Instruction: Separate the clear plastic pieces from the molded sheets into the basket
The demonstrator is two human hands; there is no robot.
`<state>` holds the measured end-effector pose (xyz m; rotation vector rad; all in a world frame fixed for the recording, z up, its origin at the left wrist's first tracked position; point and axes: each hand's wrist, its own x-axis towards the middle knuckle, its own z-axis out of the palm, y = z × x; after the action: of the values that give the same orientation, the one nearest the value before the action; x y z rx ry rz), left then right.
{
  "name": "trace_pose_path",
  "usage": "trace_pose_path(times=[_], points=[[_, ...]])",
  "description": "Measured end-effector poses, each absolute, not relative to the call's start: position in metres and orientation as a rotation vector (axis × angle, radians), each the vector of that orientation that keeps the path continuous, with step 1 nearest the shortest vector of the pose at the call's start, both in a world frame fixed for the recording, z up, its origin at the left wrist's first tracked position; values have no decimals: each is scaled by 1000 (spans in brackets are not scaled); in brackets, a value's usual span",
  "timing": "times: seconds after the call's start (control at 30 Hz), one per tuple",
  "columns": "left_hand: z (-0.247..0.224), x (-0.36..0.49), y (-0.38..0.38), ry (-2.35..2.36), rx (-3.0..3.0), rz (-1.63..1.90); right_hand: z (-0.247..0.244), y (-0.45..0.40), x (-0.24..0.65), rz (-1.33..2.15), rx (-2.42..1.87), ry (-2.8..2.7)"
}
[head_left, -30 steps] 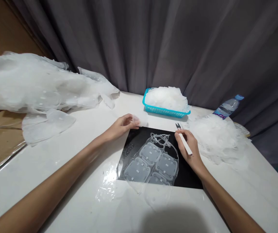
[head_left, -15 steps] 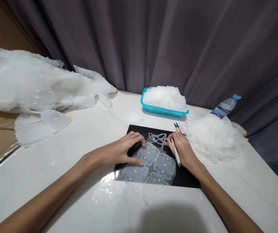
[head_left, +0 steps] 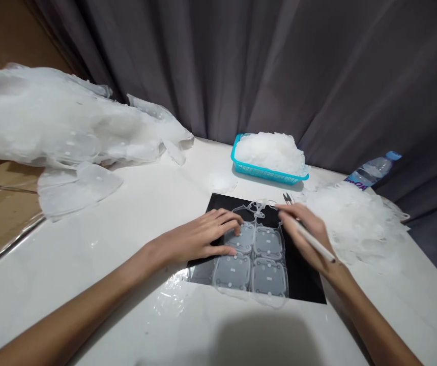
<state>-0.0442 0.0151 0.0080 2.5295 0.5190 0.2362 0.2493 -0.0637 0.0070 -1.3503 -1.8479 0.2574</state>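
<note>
A translucent heap [head_left: 50, 119] fills the upper left; a turquoise basket [head_left: 271, 176] sits upper centre, a loose pile [head_left: 355, 223] and bottle [head_left: 373, 172] at right. Dark-tipped snips [head_left: 287, 197] lie just behind the right hand [head_left: 312, 229], its grip closed round a white stick [head_left: 316, 242]. The left hand [head_left: 203, 235], grip spread wide, rests on the clear moulded sheet [head_left: 232, 273], lower centre on a black mat [head_left: 307, 282].

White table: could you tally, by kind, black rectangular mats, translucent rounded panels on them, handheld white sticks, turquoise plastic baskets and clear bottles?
Black rectangular mat: 1
Translucent rounded panels on it: 4
Handheld white stick: 1
Turquoise plastic basket: 1
Clear plastic bottle: 1
Total: 8
</note>
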Motion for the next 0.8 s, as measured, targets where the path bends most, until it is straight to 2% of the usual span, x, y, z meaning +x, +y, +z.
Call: trace_pose_path(times=[0.1, 0.2, 0.5, 0.8], points=[[10, -46, 15, 512, 2502, 178, 7, -83, 225, 663, -1228, -2110], [11, -47, 15, 545, 2524, 151, 2, -88, 214, 820, -1079, -2187], [11, -43, 11, 557, 2597, 195, 1, -82, 213, 904, -1065, -2172], [8, -41, 11, 592, 2591, 207, -3, -83, 209, 717, -1016, -2271]])
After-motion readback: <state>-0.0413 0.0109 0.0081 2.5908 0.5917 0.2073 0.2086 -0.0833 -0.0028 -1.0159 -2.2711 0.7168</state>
